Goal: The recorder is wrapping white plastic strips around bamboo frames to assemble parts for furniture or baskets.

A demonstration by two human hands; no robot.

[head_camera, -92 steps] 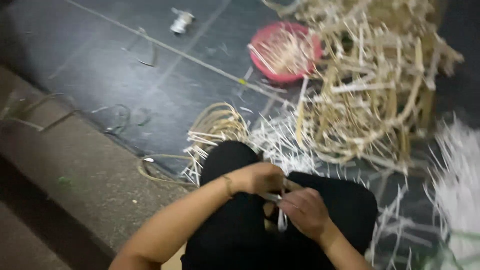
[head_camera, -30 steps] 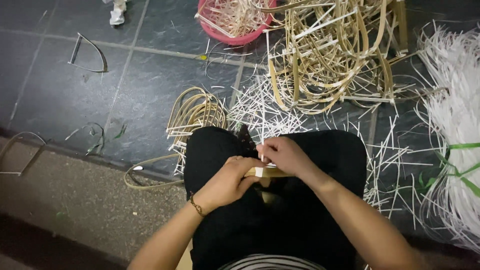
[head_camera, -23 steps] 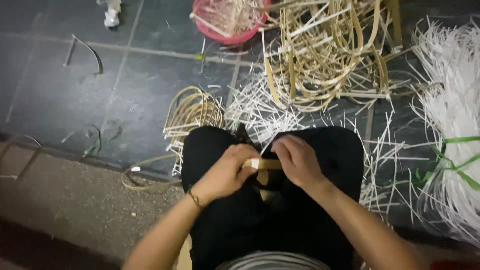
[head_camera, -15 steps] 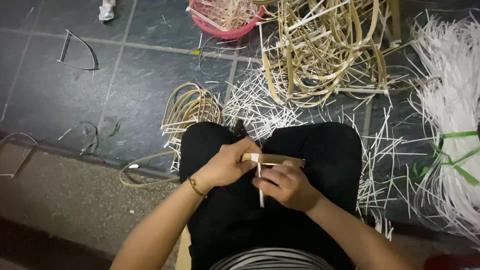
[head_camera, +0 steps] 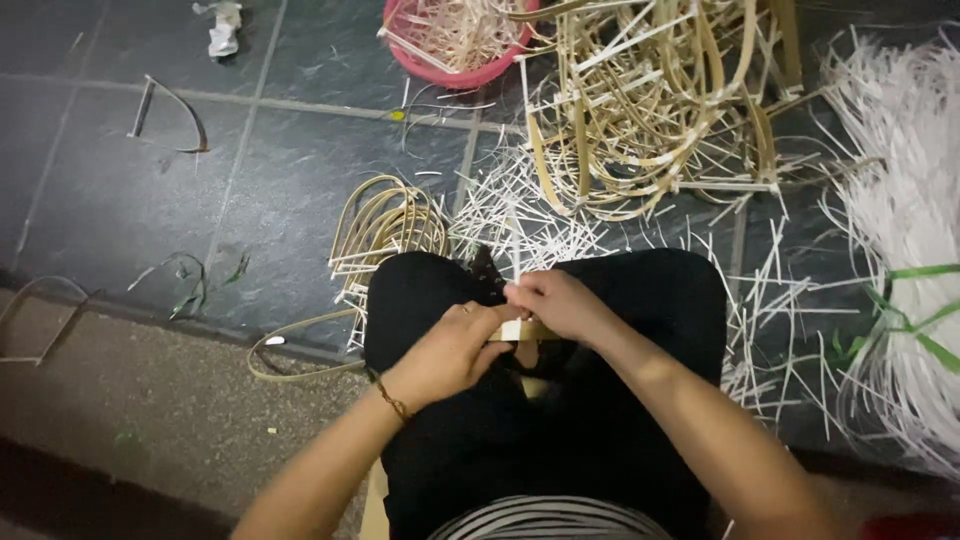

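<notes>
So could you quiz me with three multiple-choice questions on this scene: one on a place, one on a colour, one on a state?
1. Where is the basin?
A. top, beside the strip heap
B. on the lap
C. on the step

2. What colour is the band round the white bundle?
A. red
B. green
C. blue

3. The strip is
A. lying on the floor
B. held by both hands
C. in the basin

A: it sits on the floor at top.
B: green bands cross the bundle.
B: left hand and right hand grip it.
</notes>
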